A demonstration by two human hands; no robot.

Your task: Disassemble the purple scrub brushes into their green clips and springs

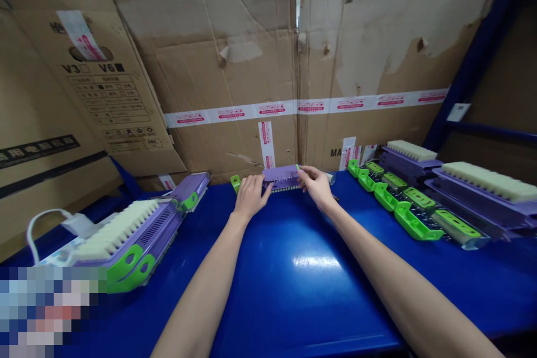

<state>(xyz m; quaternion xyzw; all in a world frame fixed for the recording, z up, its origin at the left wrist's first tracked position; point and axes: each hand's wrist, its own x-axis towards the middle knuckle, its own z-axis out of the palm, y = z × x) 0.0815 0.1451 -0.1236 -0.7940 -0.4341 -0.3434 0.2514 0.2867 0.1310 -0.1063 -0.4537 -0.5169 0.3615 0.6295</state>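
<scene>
At the far edge of the blue table, both hands are on a purple bar-shaped part [282, 173] with a slatted face and a pale toothed strip along its lower edge. My left hand [250, 196] grips its left end, thumb towards the middle. The thumb and fingers of my right hand [316, 185] pinch the right end, by a small bright green bit. A green end piece [235, 183] shows just left of my left hand. Behind my right hand, a clear piece [331, 178] is partly hidden.
On the left of the blue table [289, 302] lie purple parts [157, 224] with cream bristle-like blocks and green ends, beside a white cable [42, 215]. Several green caps [415, 222] and purple parts [482, 190] line the right. Taped cardboard [235, 72] stands behind.
</scene>
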